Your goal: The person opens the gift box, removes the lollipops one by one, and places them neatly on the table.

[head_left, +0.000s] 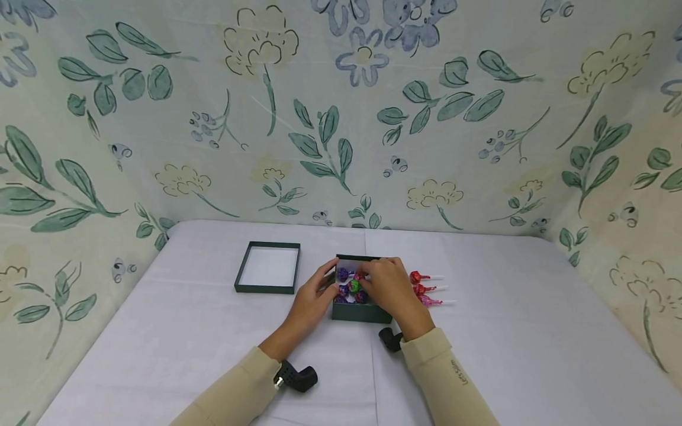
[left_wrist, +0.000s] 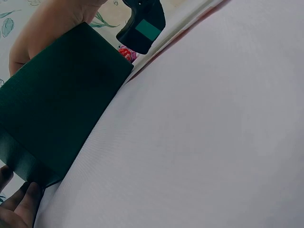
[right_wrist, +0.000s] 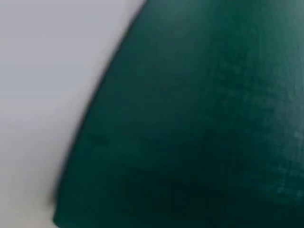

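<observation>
A dark green box stands uncovered on the table, with several wrapped lollipops inside, among them a purple one and a green one. At its left wall, my left hand grips the box, the thumb near the rim. Fingertips touch the box's side in the left wrist view. My right hand reaches over the right side with fingers bent down inside, pinching a red-wrapped lollipop; the fingertips are partly hidden. Green box wall fills most of the right wrist view.
Left of the box lies its shallow lid, white inside up. Several red and pink lollipops, including a red one, lie to the right with sticks pointing right. A white cloth covers the table; patterned fabric hangs behind.
</observation>
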Demonstrator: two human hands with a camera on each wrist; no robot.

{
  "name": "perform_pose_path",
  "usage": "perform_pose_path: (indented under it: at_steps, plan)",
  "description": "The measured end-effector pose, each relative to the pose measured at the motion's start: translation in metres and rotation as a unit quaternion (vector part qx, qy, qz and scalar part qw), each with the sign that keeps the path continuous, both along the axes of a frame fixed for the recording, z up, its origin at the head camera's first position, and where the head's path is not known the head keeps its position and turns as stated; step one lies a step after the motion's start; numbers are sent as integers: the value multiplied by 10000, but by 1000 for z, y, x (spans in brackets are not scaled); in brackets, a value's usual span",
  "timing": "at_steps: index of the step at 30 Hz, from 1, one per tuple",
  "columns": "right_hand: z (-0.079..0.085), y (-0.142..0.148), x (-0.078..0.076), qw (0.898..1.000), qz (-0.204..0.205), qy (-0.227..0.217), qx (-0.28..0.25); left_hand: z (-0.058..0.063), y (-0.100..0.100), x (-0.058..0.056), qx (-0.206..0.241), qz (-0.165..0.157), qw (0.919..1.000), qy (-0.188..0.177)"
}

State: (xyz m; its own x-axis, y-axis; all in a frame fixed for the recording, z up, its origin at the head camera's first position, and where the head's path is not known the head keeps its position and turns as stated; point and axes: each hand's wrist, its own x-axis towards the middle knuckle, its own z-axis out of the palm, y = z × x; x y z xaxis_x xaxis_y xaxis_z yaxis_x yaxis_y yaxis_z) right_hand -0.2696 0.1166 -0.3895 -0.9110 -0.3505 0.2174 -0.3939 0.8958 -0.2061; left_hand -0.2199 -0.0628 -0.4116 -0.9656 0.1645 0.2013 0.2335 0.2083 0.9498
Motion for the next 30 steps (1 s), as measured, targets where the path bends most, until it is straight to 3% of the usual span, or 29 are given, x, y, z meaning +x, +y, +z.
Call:
perform_pose_path:
  at_steps: [15, 30]
  plan:
    - [-1, 1, -2, 9979, 214, 28, 610, -2, 1, -2, -5, 11, 10000, 30]
    - [-2, 2, -2, 9991, 221, -153, 340, -3, 0, -1, 6, -21, 10000, -21]
